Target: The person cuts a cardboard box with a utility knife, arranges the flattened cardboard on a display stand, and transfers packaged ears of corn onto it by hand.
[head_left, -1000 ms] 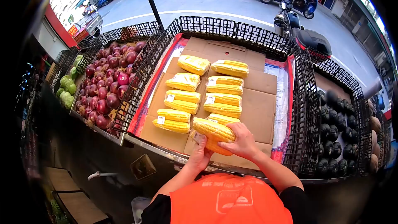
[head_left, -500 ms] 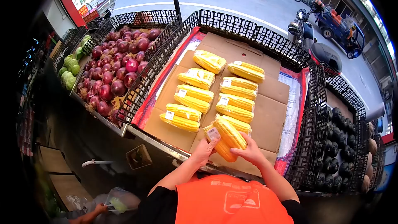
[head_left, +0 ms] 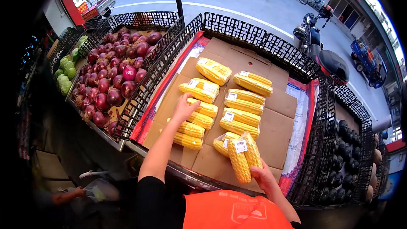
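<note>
My right hand [head_left: 263, 176] grips the lower end of a plastic-wrapped pack of corn [head_left: 241, 161], which has a white label at its top. The held pack partly covers another corn pack [head_left: 221, 142] on the cardboard. My left hand [head_left: 183, 108] reaches over the left column, its fingertips at the left end of a corn pack [head_left: 204, 113]; its fingers are apart and the thumb is partly hidden. Just below that arm lies one more corn pack [head_left: 186, 135]. Several labelled packs, such as the far left one [head_left: 214, 71], lie in two columns on the cardboard [head_left: 271, 123].
Black plastic crates [head_left: 235, 27] wall the corn stand. Red onions [head_left: 114, 72] and green cabbages [head_left: 64, 74] are at left, dark round squashes [head_left: 341, 161] at right. A parked scooter [head_left: 316, 42] stands beyond. Another person's hand [head_left: 78, 193] holds a plastic bag at lower left.
My left hand has let go of the held corn pack and moved up and left to the left column. My right hand keeps the pack, now shifted slightly right and lower.
</note>
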Available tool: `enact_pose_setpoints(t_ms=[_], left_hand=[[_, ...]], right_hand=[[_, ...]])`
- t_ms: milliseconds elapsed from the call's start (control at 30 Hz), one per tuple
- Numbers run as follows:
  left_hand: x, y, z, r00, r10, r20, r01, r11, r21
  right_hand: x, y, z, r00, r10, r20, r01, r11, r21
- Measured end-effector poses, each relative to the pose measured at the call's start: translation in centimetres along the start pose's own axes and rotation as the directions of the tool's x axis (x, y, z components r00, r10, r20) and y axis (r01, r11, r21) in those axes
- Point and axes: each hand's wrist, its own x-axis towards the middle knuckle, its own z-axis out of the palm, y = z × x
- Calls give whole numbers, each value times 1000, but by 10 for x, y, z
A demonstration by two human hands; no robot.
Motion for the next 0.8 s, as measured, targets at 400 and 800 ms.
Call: enact_pose_setpoints(t_ms=[400, 800], left_hand=[[165, -50, -2, 848, -310, 430, 122, 904, 411], [93, 40, -34, 949, -121, 290, 104, 992, 73]], right_hand=[[9, -13, 4, 996, 39, -86, -43, 998, -54], [115, -111, 32, 985, -172, 12, 169, 954, -249]])
